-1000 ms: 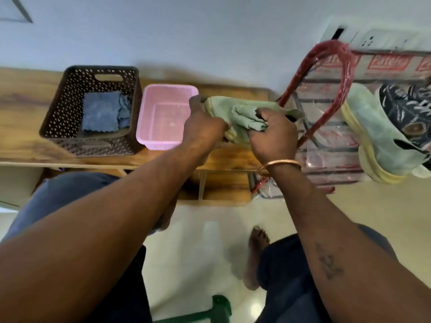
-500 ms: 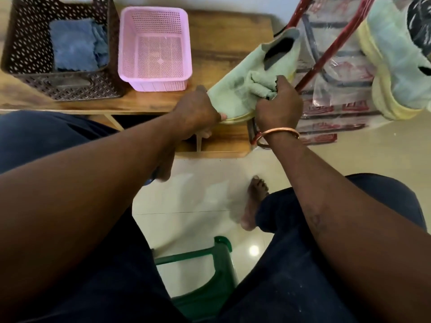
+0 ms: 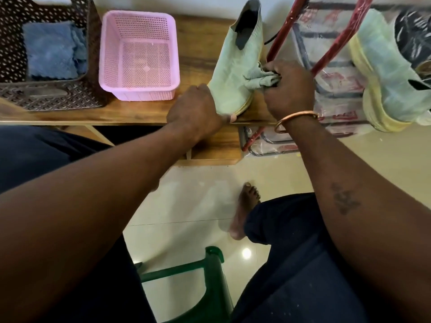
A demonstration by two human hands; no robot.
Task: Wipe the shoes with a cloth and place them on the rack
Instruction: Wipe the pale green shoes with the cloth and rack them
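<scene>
pale green slip-on shoe [image 3: 235, 66] sits on the wooden table [image 3: 140, 114] at its right end, toe toward the person, heel opening pointing away. left hand [image 3: 193, 110] is curled over the toe, back of hand up. its fingers are mostly hidden, with one fingertip showing under the sole at the table edge. right hand [image 3: 289, 89] has its fingers closed round a bunched grey-green cloth [image 3: 261, 78], pressed against the shoe's right side near the middle. copper bangle [image 3: 296, 117] on that wrist. red-framed rack [image 3: 335, 43], shelves wrapped in plastic, stands just right of the table. on it are a matching shoe [image 3: 384, 73] and a dark patterned sneaker [image 3: 412, 36] beside it. pink basket [image 3: 140, 92] is left of the held shoe. left of that is a brown basket [image 3: 46, 99] with blue cloths [image 3: 51, 52] inside. green stool [image 3: 210, 276] below, between the knees.
</scene>
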